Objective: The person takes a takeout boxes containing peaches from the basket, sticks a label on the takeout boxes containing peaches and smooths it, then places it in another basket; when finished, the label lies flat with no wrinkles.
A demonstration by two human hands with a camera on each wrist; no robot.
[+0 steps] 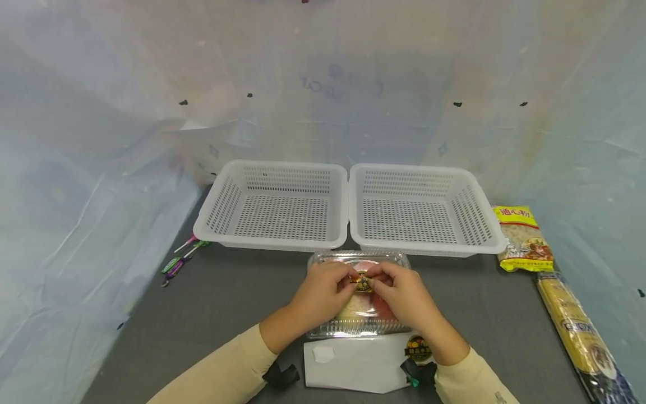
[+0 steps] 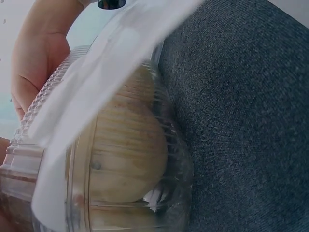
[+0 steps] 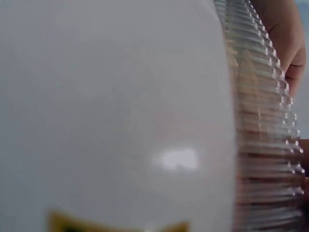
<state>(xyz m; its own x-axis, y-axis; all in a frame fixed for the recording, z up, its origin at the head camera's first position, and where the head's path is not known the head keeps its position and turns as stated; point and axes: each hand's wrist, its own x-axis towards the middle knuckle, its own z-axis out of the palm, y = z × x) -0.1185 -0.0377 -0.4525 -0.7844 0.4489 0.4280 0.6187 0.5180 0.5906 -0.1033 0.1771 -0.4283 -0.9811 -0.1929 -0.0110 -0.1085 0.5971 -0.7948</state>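
Note:
A clear plastic clamshell box [image 1: 353,327] with ridged sides stands on the table, its lid down. Pale and reddish round pieces, seemingly fruit, show through it; the left wrist view has a pale one [image 2: 128,150] close up. On top of the lid, my left hand [image 1: 320,293] and right hand [image 1: 405,294] meet, thumbs and forefingers pinching opposite edges of a round black-and-gold sticker [image 1: 363,282]. Whether the sticker adheres to the lid cannot be told. A white backing sheet [image 1: 358,365] with another such sticker [image 1: 418,349] lies in front of the box, below my wrists.
Two white perforated baskets [image 1: 272,245] [image 1: 429,247] stand side by side behind the box. Wrapped lollipops [image 1: 174,268] lie at the left table edge. A yellow pasta bag [image 1: 525,238] and a long spaghetti pack [image 1: 582,331] lie at the right. Plastic sheeting [image 1: 378,112] hangs around the grey table [image 1: 227,297].

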